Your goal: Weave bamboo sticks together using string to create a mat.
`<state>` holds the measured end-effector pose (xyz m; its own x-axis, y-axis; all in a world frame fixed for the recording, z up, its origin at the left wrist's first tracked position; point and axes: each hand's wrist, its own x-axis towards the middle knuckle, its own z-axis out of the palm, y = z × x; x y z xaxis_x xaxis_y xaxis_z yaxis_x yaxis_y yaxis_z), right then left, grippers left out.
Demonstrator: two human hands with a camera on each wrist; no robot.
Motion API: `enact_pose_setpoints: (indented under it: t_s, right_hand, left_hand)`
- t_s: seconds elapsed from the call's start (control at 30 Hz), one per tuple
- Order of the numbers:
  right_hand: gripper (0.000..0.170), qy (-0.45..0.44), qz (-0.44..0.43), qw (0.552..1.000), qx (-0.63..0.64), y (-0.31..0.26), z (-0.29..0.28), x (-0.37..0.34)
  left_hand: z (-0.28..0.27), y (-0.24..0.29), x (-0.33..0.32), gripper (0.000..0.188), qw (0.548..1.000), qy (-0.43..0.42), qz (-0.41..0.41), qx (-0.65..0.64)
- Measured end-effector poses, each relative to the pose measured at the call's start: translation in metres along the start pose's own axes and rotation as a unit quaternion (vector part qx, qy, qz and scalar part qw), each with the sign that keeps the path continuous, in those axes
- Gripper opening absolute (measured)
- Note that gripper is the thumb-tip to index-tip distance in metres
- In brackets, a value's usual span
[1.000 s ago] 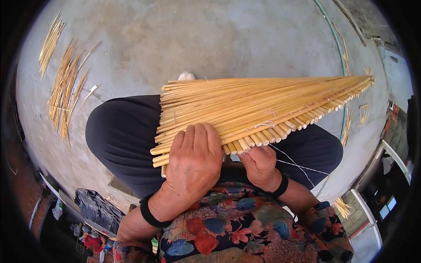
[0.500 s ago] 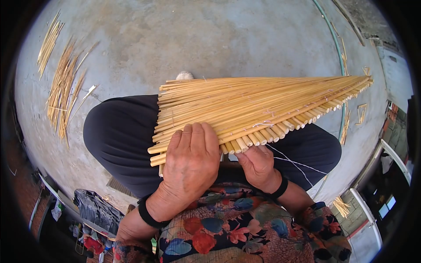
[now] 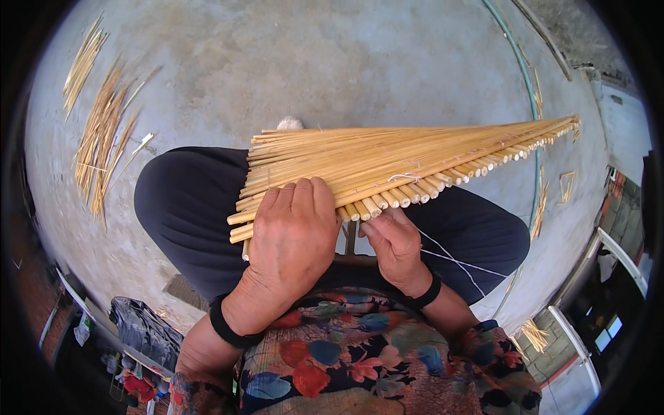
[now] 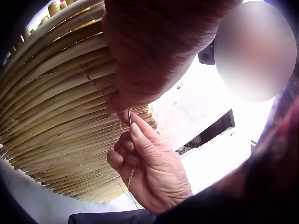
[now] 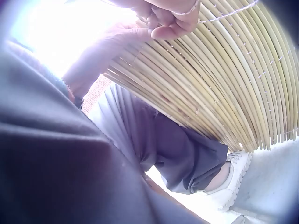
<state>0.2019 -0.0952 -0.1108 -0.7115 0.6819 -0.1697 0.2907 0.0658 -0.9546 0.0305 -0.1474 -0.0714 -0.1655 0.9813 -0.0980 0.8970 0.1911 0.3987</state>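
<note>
A fan-shaped mat of stitched straw-coloured stalks [image 3: 387, 155] lies across the person's lap, its thick cut ends toward the body. My left hand [image 3: 294, 228] grips its near left edge, fingers over the top and thumb underneath. My right hand [image 3: 395, 249] is under the near edge, partly hidden by the stalk ends. In the left wrist view, the right thumb and forefinger pinch a thin needle [image 4: 130, 117] that points up at the mat's underside, close to the left thumb. White thread [image 3: 456, 261] trails from beneath the mat over the right thigh. Rows of light stitches cross the stalks.
Loose stalks [image 3: 100, 138] lie in bundles on the concrete floor [image 3: 228, 62] at the left. A green hose [image 3: 520, 55] runs along the right side. A black plastic bag [image 3: 145, 332] sits behind at the left, and a small stalk bundle [image 3: 534, 335] lies at the right.
Both hands and the mat's near edge have shifted slightly up and left in the head view, and the mat's far right tip has tilted. The holds look the same.
</note>
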Motion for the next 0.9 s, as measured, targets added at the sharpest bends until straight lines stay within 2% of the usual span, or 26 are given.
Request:
enact_pose_setpoints:
  t_s: [0.13, 0.3, 0.57, 0.63, 0.73, 0.87, 0.9]
  right_hand:
    - [0.022, 0.005, -0.008, 1.0, 0.024, -0.003, -0.003, 0.006]
    - [0.019, -0.056, 0.021, 0.998, 0.008, -0.008, -0.012, 0.005]
    - [0.016, -0.076, 0.027, 0.997, -0.005, -0.011, -0.019, 0.008]
    - [0.015, -0.082, 0.033, 0.996, -0.025, -0.015, -0.023, 0.011]
    - [0.008, -0.104, 0.044, 0.993, -0.041, -0.017, -0.025, 0.013]
    - [0.005, -0.057, 0.054, 0.997, -0.01, -0.017, -0.015, 0.013]
    - [0.007, -0.038, 0.045, 0.998, -0.01, -0.017, -0.014, 0.013]
  left_hand:
    - [0.001, 0.0, 0.0, 0.019, 1.0, 0.005, 0.0, -0.001]
    - [0.003, 0.0, -0.002, 0.02, 1.0, 0.009, 0.004, 0.002]
    - [0.002, 0.001, -0.005, 0.02, 1.0, 0.008, 0.001, 0.002]
    - [0.001, 0.003, -0.007, 0.031, 0.999, -0.025, -0.028, -0.013]
    - [0.004, 0.003, -0.01, 0.037, 0.999, -0.031, -0.029, -0.005]
    - [0.004, 0.002, -0.012, 0.045, 0.999, -0.043, -0.027, 0.001]
    - [0.006, 0.001, -0.011, 0.034, 1.0, -0.003, -0.002, 0.01]
